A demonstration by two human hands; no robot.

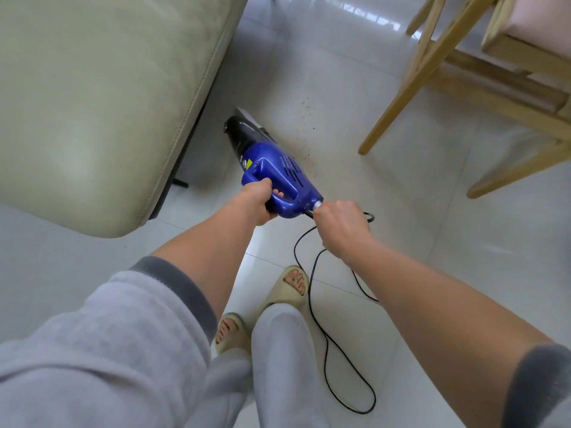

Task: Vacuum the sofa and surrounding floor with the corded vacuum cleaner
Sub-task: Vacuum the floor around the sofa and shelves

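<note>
Both hands curl tight: left hand (259, 200) grips the blue plastic handheld vacuum (275, 174), right hand (341, 225) pinches its thin black cord (327, 335).

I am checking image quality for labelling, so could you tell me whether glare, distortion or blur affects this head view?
In the head view, window glare streaks the glossy floor at the top; wide-angle distortion bows the sofa edge and chair legs; the vacuum, both hands and the crumbs are sharp; the sleeves at the bottom corners look soft and stretched.
</note>
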